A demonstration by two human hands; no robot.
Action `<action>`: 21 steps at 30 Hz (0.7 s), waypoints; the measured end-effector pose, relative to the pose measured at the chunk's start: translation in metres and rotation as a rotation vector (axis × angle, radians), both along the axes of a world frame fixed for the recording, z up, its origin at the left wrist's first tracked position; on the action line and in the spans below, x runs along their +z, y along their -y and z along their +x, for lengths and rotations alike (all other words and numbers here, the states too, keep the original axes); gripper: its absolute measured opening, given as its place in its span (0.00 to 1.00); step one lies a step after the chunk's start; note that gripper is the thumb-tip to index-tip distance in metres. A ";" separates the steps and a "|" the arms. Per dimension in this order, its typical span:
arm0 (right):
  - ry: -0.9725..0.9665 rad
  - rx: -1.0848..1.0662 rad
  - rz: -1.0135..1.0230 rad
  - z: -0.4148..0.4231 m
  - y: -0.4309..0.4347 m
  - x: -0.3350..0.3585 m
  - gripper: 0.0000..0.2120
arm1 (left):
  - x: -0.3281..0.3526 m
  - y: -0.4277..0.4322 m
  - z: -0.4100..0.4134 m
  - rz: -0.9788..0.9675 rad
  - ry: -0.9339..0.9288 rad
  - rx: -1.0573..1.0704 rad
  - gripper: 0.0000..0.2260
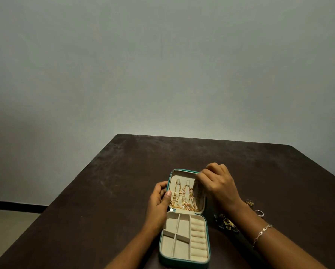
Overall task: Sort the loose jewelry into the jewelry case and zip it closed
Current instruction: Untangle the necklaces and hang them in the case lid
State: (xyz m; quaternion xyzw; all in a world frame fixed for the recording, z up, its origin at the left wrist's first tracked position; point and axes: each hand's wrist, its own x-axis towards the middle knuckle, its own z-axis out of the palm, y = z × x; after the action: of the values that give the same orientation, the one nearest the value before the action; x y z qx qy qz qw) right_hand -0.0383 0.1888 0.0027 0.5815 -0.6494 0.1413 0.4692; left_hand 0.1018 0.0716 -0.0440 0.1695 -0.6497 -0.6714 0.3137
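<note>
My left hand (159, 199) steadies the open case (184, 218) on the surface (104, 181); my right grip (215, 183) pinches a chain (196, 189) at the lid hooks. It could tangle with the neighbouring chains; rings (255, 207) wait loose.

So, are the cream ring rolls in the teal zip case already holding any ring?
No, the cream ring rolls in the teal zip case are bare.

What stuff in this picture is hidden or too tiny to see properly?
All in the head view:
- Top right of the case lid: covered by the right hand; what its fingers pinch is unclear.
- Lid's left edge: behind the left hand.
- Gold chains: too tangled and small to count.
- Dark ornate pieces: dim, partly under the right forearm.
- Rings: too small for detail.
</note>
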 end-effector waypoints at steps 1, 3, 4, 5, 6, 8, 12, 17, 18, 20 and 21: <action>-0.013 -0.005 -0.001 -0.001 0.000 -0.001 0.12 | 0.000 0.000 0.000 -0.002 0.003 -0.003 0.09; -0.031 -0.019 -0.008 -0.001 0.000 -0.002 0.13 | 0.000 0.000 0.001 -0.007 0.006 -0.006 0.09; -0.042 -0.024 -0.012 -0.001 0.000 -0.003 0.14 | 0.000 0.000 0.001 -0.007 0.005 -0.007 0.09; -0.051 -0.027 -0.016 -0.001 -0.001 -0.003 0.15 | 0.000 0.000 0.001 -0.005 0.004 -0.009 0.09; -0.059 -0.030 -0.016 -0.001 -0.001 -0.004 0.16 | 0.001 0.000 0.001 -0.003 0.004 -0.013 0.10; -0.078 -0.030 -0.018 -0.003 -0.002 -0.007 0.17 | 0.002 0.000 0.002 -0.004 0.003 -0.019 0.09; 0.018 -0.015 -0.064 -0.004 -0.001 -0.011 0.16 | 0.002 -0.001 0.003 -0.008 0.005 -0.029 0.10; 0.333 0.062 -0.113 -0.002 -0.001 -0.014 0.09 | 0.002 -0.002 0.004 -0.020 0.005 -0.025 0.10; 0.425 0.088 -0.124 0.000 -0.002 -0.014 0.08 | 0.002 -0.002 0.004 -0.025 0.005 -0.021 0.10; 0.640 0.151 -0.171 0.008 -0.006 -0.015 0.10 | 0.002 -0.003 0.004 -0.037 0.004 -0.015 0.10; 0.742 0.182 -0.212 0.012 -0.008 -0.016 0.10 | 0.002 -0.003 0.004 -0.044 0.002 -0.012 0.10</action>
State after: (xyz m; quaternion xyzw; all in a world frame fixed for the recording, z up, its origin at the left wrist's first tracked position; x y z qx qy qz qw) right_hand -0.0266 0.1968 -0.0135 0.4946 -0.7024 0.4490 0.2456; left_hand 0.1056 0.0748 -0.0422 0.1592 -0.6657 -0.6586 0.3126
